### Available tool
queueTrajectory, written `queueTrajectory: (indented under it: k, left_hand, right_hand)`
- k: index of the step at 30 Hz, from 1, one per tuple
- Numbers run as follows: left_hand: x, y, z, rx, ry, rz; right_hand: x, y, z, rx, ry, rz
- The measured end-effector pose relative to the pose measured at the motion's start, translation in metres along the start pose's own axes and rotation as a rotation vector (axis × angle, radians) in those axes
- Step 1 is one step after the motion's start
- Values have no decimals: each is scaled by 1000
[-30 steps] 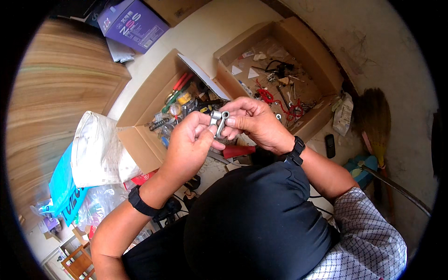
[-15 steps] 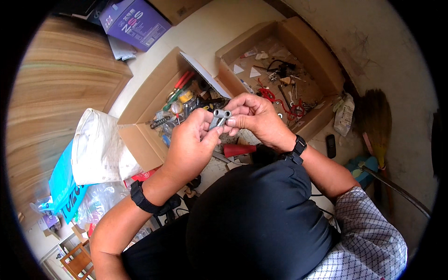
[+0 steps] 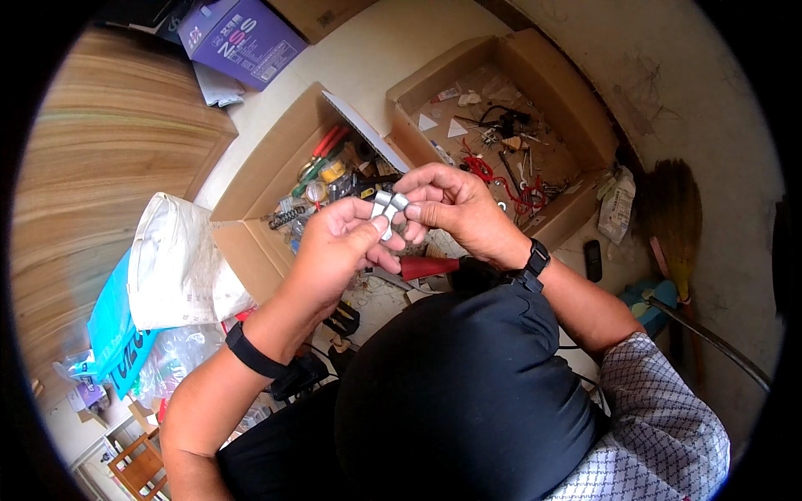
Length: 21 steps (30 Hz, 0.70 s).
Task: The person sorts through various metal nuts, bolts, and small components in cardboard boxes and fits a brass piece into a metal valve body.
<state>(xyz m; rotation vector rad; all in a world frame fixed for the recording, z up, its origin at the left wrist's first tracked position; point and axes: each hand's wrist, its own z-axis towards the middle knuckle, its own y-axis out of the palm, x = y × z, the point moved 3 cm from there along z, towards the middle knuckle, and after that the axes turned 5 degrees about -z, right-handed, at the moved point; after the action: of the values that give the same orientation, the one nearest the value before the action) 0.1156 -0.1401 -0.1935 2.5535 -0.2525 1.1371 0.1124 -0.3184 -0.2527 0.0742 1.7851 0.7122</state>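
Between my two hands is a small silver-grey metal fitting (image 3: 387, 214) with two short round barrels side by side at its top and flat parts below. I cannot tell whether it is one piece or two. My left hand (image 3: 338, 242) pinches its flat part between thumb and fingers. My right hand (image 3: 458, 204) is closed at its right side, thumb and forefinger against the right barrel. Beneath the hands lies a red cone-shaped thing (image 3: 428, 267), partly covered. Just beyond is an open cardboard box (image 3: 259, 184) holding tools, a yellow tape roll (image 3: 332, 172) and small parts.
A second cardboard box (image 3: 585, 92) at the far right holds red wire (image 3: 480, 167), screws and scraps. To the left are a white sack (image 3: 180, 267), a blue bag (image 3: 117, 326) and a wooden panel (image 3: 100, 125). A broom (image 3: 672, 217) leans at the right.
The metal fitting has been tilted, so its barrels now show their sides instead of their open ends. My left hand has turned slightly and shifted a little left; the right has barely moved.
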Motion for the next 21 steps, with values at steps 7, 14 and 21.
queueTrajectory:
  k: [7,14,21]
  left_hand:
    - [-5,-6,-3,-115,-178,-302]
    - [-10,-10,-2,-167,-190,-357]
    - [-5,-2,-3,-33,-144,-70]
  right_hand:
    - [0,2,-3,-10,46,-15]
    - [1,3,-2,-1,61,-36]
    - [7,-1,-2,-22,39,-62]
